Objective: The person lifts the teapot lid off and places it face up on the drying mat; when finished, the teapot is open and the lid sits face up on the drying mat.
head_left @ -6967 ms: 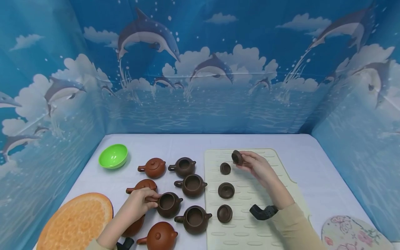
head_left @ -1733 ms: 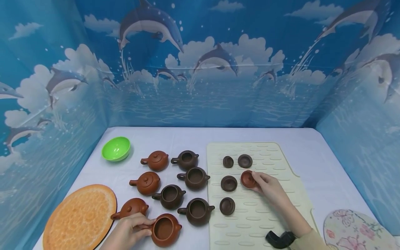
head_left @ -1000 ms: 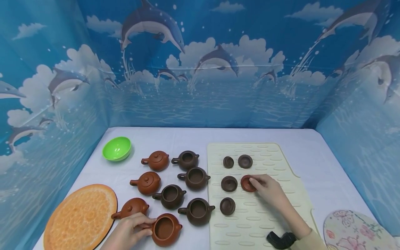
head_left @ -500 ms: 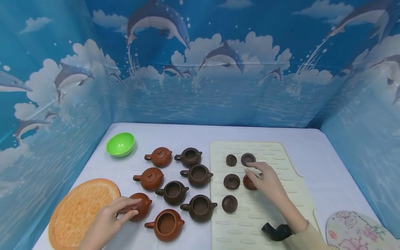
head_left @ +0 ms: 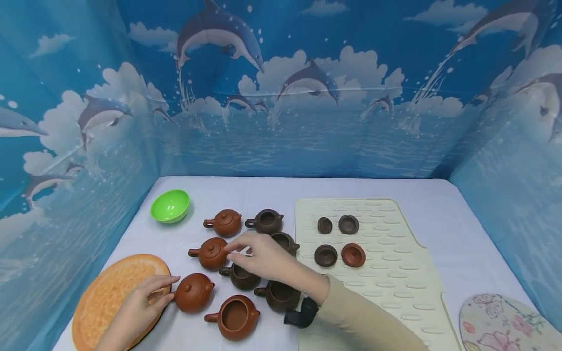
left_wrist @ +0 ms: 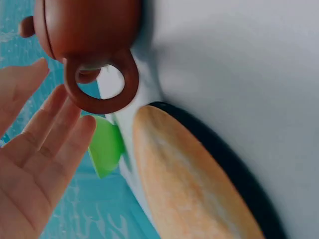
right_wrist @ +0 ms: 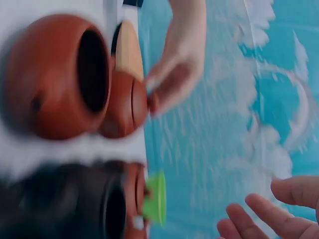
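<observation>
Sitting just past the fingers of the left hand (head_left: 142, 300), the nearer lidded teapot (head_left: 194, 293) rests upright on the worktop (head_left: 263, 192), its handle towards that hand and its spout pointing away. From the left wrist, the ring handle (left_wrist: 99, 106) appears just beside the fingertips; thumb and fingers are spread, and whether they touch it I cannot tell. The right hand (head_left: 259, 253) reaches across above the dark teapots, partly covering them, its thumb and fingers loosely apart. Its fingertips are just beside the middle lidded teapot (head_left: 212, 254); contact cannot be told. An open-mouthed red-brown teapot (head_left: 233, 319) stands upright near the first, on its spout side. Well apart from both hands, a red-brown lid (head_left: 353, 255) lies on the pale mat (head_left: 408, 292), just beside a dark lid (head_left: 325, 255).
</observation>
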{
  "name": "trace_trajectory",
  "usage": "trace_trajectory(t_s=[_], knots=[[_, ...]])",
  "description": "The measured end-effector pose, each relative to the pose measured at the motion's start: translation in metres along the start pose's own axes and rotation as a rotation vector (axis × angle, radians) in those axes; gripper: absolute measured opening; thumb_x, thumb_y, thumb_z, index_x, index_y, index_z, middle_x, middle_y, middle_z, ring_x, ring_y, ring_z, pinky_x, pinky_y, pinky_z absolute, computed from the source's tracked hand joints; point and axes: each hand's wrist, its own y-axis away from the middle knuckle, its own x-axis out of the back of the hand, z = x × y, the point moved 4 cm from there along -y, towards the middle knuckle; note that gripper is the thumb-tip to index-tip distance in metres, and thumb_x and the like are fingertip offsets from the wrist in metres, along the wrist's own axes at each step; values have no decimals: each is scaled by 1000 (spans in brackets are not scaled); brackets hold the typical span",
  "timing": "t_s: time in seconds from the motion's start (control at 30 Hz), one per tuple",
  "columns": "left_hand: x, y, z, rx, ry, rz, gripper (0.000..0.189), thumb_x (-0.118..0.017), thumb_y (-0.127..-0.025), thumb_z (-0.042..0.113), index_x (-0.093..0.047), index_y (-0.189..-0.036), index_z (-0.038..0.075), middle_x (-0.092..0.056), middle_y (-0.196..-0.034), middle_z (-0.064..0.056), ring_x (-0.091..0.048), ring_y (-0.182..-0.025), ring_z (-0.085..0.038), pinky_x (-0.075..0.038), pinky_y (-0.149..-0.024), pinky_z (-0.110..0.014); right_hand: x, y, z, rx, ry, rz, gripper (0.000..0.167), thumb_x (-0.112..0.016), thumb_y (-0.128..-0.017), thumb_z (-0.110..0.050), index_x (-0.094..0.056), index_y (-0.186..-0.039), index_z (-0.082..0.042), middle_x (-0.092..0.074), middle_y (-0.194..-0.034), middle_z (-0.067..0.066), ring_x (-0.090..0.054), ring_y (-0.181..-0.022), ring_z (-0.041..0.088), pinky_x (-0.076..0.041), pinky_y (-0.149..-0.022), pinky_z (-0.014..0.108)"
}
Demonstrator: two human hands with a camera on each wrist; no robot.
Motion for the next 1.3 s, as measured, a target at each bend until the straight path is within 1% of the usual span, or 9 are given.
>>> trace_trajectory(t_s=[0.13,0.27,0.37,0.5,0.7,0.8,0.93,1.1,1.3], knots=[[-5,-2,-7,16,33,2,32,-74,-82,-3,-74,-111,12,-69,-105,-5,-68,-94,-15,-59,-77,-26,-41,-23,-19,33,54,-162,24,-64,-96,-28,-72,-117,-19,-68,-115,-7,-59,-98,3,-48,-82,15],[-8,-3,-10,24,71,-23,34,-73,-83,-5,-73,-113,10,-70,-104,-4,-69,-91,-7,-57,-76,-19,-75,-37,-29,55,107,-259,22,-65,-95,-28,-73,-114,-19,-69,-108,-10,-57,-95,-4,-45,-79,10],[-8,-5,-12,57,73,-47,34,-71,-84,-6,-72,-115,8,-70,-106,-6,-69,-91,-10,-57,-77,-20,-94,-43,-32,49,174,-288,22,-67,-94,-28,-73,-113,-19,-68,-106,-11,-57,-96,-6,-45,-78,8],[-8,-6,-15,113,71,-80,33,-71,-85,-4,-72,-116,7,-69,-107,-6,-68,-91,-12,-58,-79,-25,-109,-48,-33,51,281,-299,24,-68,-93,-27,-73,-116,-20,-67,-107,-10,-57,-95,-5,-45,-78,7],[-8,-6,-16,151,78,-111,29,-72,-86,0,-73,-113,8,-69,-103,-3,-66,-91,-6,-58,-80,-27,-117,-52,-34,35,381,-294,27,-69,-92,-24,-72,-119,-22,-67,-110,-10,-58,-98,-4,-46,-78,8],[-8,-8,-16,158,75,-122,28,-72,-86,2,-73,-113,7,-70,-104,-4,-68,-94,-11,-59,-79,-29,-118,-51,-33,20,423,-275,24,-72,-91,-24,-72,-114,-24,-65,-106,-12,-57,-94,-3,-47,-76,9],[-9,-10,-16,183,66,-134,27,-72,-86,3,-73,-113,6,-70,-106,-6,-69,-97,-20,-59,-78,-30,-119,-49,-32,29,460,-233,15,-75,-88,-24,-68,-101,-25,-62,-93,-13,-55,-83,-3,-44,-69,9],[-10,-12,-17,184,59,-142,27,-71,-87,2,-72,-114,3,-70,-107,-8,-69,-93,-18,-59,-75,-30,-116,-48,-35,50,446,-212,15,-77,-87,-23,-62,-90,-24,-59,-86,-12,-53,-79,-4,-43,-67,9],[-10,-12,-17,183,60,-147,27,-70,-87,1,-71,-114,4,-69,-106,-7,-69,-91,-16,-59,-75,-29,-106,-40,-39,66,362,-184,14,-76,-87,-18,-63,-88,-22,-59,-88,-12,-51,-79,-5,-41,-66,7]])
